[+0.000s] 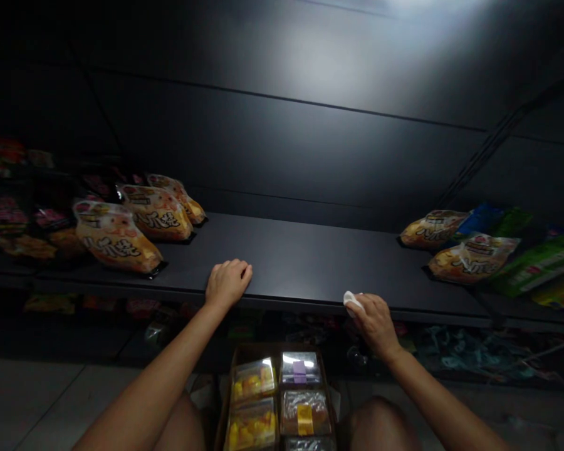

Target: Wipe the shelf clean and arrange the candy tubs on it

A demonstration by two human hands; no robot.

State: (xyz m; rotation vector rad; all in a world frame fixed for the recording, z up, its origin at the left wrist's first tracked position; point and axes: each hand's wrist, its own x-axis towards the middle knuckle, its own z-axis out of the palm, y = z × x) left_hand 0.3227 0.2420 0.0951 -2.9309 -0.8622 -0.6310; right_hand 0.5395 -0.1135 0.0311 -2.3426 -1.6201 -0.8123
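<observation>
My left hand [228, 282] rests on the dark grey shelf [291, 257] near its front edge, fingers curled in a loose fist with nothing seen in them. At the shelf's front edge, further right, my right hand [375, 319] is closed around a crumpled white tissue or cloth [352, 300], most of it hidden in the fingers. To the left of my left hand stand several snack bags, the nearest bag [117, 241] being orange and white. Two matching bags, one of them the front bag [472, 258], lean at the right end of the shelf.
Between my knees stands a cardboard box [222, 407] with several clear plastic packs, some with yellow contents [252, 423]. Green packets [540, 266] lie at the far right of the shelf. A lower shelf holds teal packages [470, 351]. Dark panels [282, 156] back the shelf.
</observation>
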